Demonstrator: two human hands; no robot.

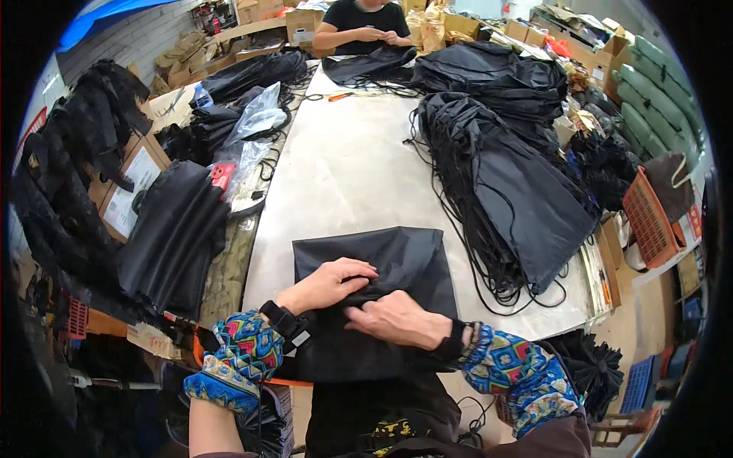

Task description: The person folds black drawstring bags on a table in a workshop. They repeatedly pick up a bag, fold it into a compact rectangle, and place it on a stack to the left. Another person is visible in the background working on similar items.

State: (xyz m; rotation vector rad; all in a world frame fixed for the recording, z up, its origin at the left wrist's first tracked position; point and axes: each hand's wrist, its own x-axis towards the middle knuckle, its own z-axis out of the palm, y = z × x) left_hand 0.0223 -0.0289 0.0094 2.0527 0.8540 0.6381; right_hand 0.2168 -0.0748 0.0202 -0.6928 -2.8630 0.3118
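Observation:
A black fabric bag (412,263) lies spread at the near edge of the table, its lower part hanging toward me; no cord shows on it. My left hand (328,284) rests on its middle, fingers bent and thumb pinching a gathered fold. Just right of it and nearer to me, my right hand (395,319) is closed on the same fabric, its fingertips partly hidden. The two hands are close together. Whether anything small lies inside the fold cannot be seen.
On the right, a big pile of black drawstring bags (519,198) trails loose cords. More black fabric (172,237), plastic bags (259,114) and a red packet (222,176) line the left. Across the pale table (343,153), a person (363,27) handles black fabric. An orange basket (650,217) stands far right.

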